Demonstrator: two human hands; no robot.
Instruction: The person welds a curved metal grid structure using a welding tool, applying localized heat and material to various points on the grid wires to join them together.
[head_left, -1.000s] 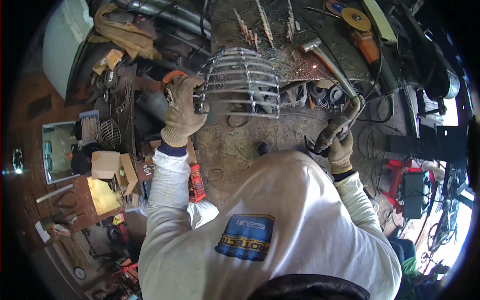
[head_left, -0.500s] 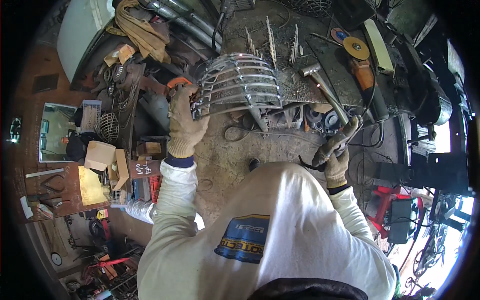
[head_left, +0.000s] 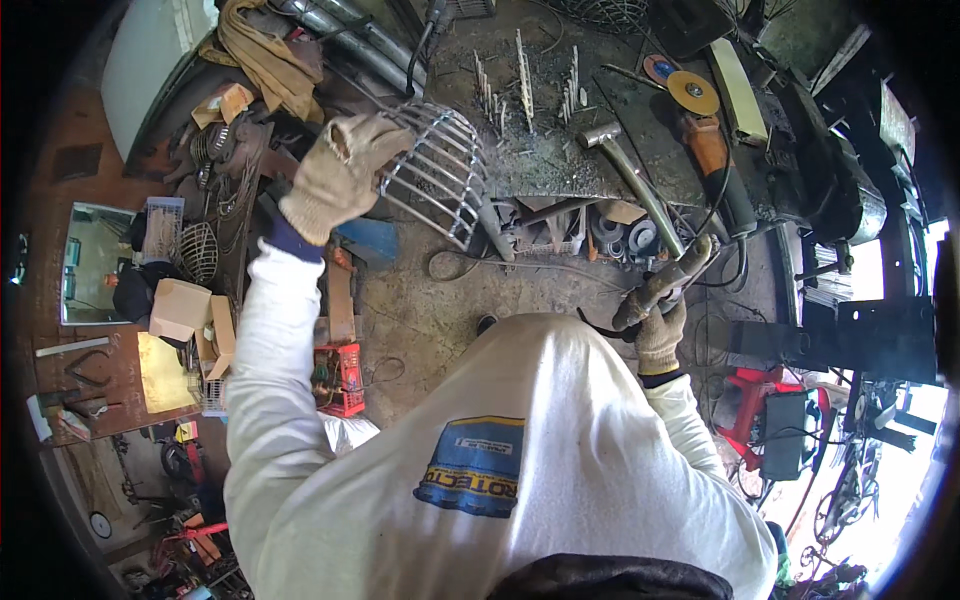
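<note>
My left hand (head_left: 345, 165), in a beige knit glove, is closed on the left edge of a curved metal grille (head_left: 445, 170) of bent rods. The grille is held tilted in the air by the near left corner of the workbench (head_left: 560, 180). My right hand (head_left: 660, 335), gloved alike, grips a welding electrode holder (head_left: 668, 283) low in front of the bench; I cannot make out whether a rod is in its jaws. Just beyond the holder, a metal hammer (head_left: 630, 170) lies on the bench, its handle jutting over the near edge.
An orange angle grinder (head_left: 712, 160) with a yellow disc rests at the bench's right. Several welding rods (head_left: 525, 85) stand upright at the back. Cluttered shelving with cardboard boxes (head_left: 185, 310) is on the left. A cable (head_left: 450, 270) loops over the floor.
My left hand has moved left and up with the grille, which has turned and tilted away from the bench's middle. The right hand keeps its hold, almost still.
</note>
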